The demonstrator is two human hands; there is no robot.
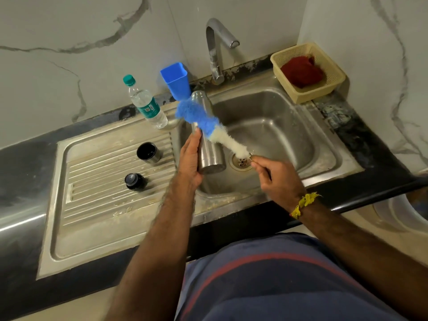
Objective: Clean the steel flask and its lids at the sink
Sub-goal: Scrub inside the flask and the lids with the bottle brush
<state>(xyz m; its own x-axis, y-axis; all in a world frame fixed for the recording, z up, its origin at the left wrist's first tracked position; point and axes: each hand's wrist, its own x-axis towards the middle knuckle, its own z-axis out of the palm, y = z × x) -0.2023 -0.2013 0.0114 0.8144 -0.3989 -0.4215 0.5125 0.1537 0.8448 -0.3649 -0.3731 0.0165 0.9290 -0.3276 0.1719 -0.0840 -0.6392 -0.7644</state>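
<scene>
My left hand [190, 158] grips the steel flask [209, 151] by its lower body, holding it tilted over the left edge of the sink basin [278, 126], mouth pointing away from me. My right hand [275, 179] pinches the wire handle of a bottle brush [208, 126] with blue and white bristles. The brush lies across the outside of the flask, its blue tip near the flask's mouth. Two lids stand on the ribbed drainboard [97, 193]: a steel cup lid with black lining [148, 152] and a black stopper lid [134, 181].
A chrome tap [216, 49] rises behind the basin, no water running. A blue plastic cup [176, 81] and a clear water bottle [146, 104] stand at the back left. A beige basket with a red cloth [308, 71] sits at the back right corner.
</scene>
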